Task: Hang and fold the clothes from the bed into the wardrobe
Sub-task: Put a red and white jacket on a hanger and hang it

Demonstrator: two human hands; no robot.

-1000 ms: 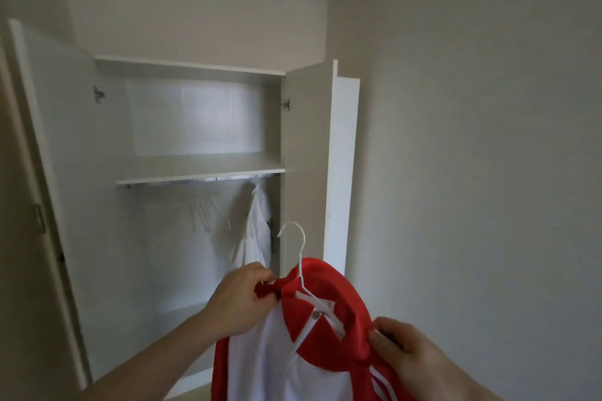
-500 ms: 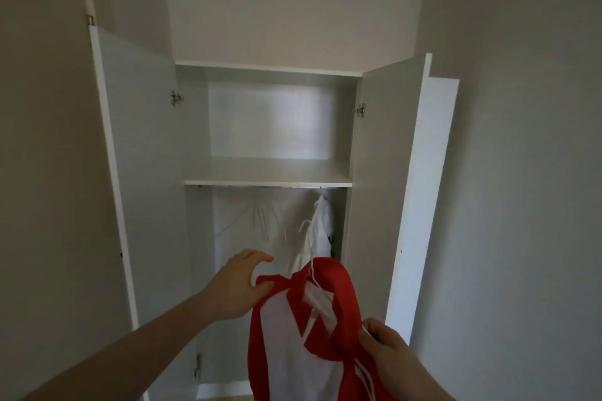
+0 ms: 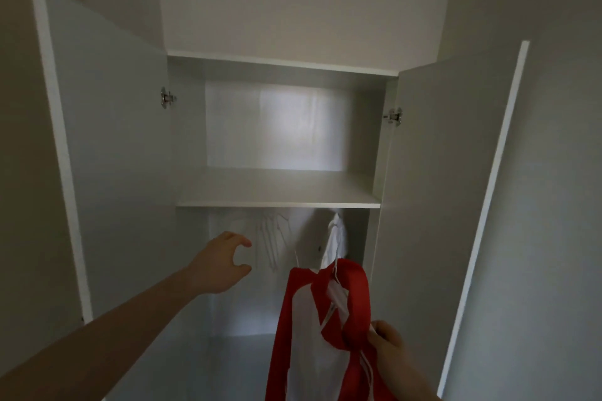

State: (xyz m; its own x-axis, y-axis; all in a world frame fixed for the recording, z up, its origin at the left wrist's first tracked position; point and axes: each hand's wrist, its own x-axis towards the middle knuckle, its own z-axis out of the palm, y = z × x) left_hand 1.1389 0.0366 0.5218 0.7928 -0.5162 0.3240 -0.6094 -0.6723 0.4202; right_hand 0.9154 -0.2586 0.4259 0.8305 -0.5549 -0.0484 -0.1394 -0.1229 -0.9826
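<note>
A red and white garment [image 3: 306,335] hangs on a white hanger [image 3: 335,290] in front of the open wardrobe [image 3: 277,187]. My right hand [image 3: 387,348] grips the garment's red shoulder at the lower right. My left hand [image 3: 221,262] is stretched into the lower compartment, fingers and thumb loosely curved around nothing, just left of several bare white hangers [image 3: 273,238]. A white garment [image 3: 335,241] hangs at the right end under the shelf. The rail itself is hidden behind the shelf edge.
The wardrobe's left door [image 3: 97,146] and right door [image 3: 456,189] stand wide open on either side. The upper shelf compartment [image 3: 283,127] holds nothing visible. Plain walls flank the wardrobe.
My left hand let go of the red garment and reached forward towards the bare hangers. The view moved closer to the wardrobe, and the garment now hangs from my right hand alone.
</note>
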